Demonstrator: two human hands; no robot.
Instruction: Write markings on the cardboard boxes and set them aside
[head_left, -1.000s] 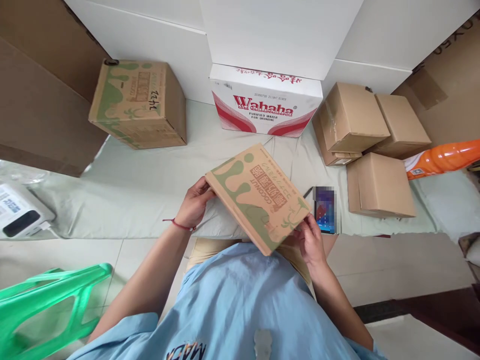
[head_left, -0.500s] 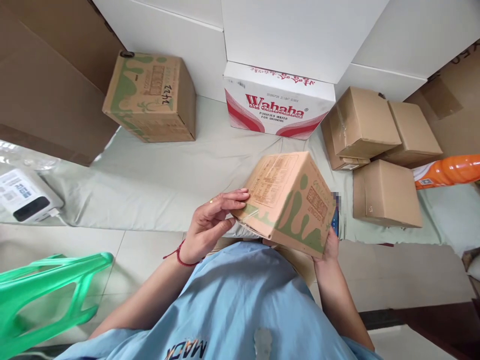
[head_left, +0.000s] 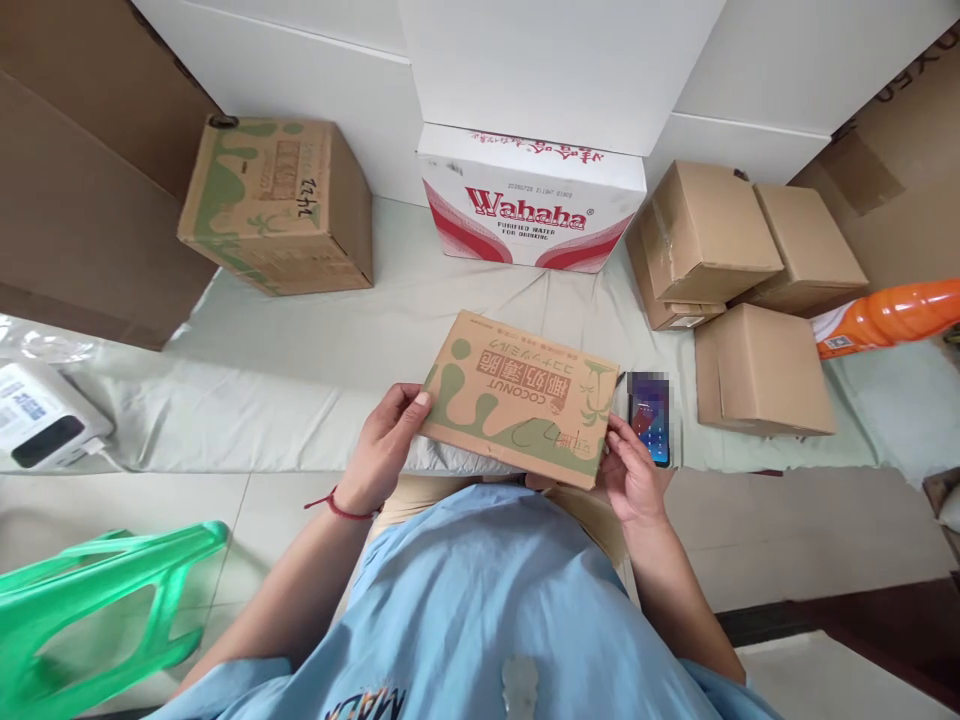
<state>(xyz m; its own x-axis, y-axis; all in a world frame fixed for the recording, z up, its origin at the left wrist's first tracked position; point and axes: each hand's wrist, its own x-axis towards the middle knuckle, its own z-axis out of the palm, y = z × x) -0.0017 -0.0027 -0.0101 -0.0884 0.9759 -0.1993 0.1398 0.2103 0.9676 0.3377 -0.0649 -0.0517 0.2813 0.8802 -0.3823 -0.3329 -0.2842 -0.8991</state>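
Between my hands is a brown cardboard box [head_left: 517,395] with green drip prints and "COCONUT" lettering, its printed face turned up toward me and the lettering upside down. My left hand [head_left: 390,435] grips the left end, thumb on the near left edge and fingers along the side. At the right end my right hand [head_left: 630,465] has its fingers against the box's edge, palm partly turned up. The box is over the near edge of the cloth-covered table [head_left: 300,400]; its underside is hidden. A lit phone [head_left: 649,420] lies just right of it.
A similar coconut box [head_left: 277,205] stands at the back left, a white Wahaha carton [head_left: 532,205] at the back middle. Several plain boxes [head_left: 765,370] and an orange bottle [head_left: 892,318] are on the right. A white device [head_left: 49,415] sits far left, above a green stool [head_left: 112,610].
The box has been turned so its drip-printed face now points up. My left thumb has moved onto its left edge, my right hand now meets its right end, and the phone is uncovered.
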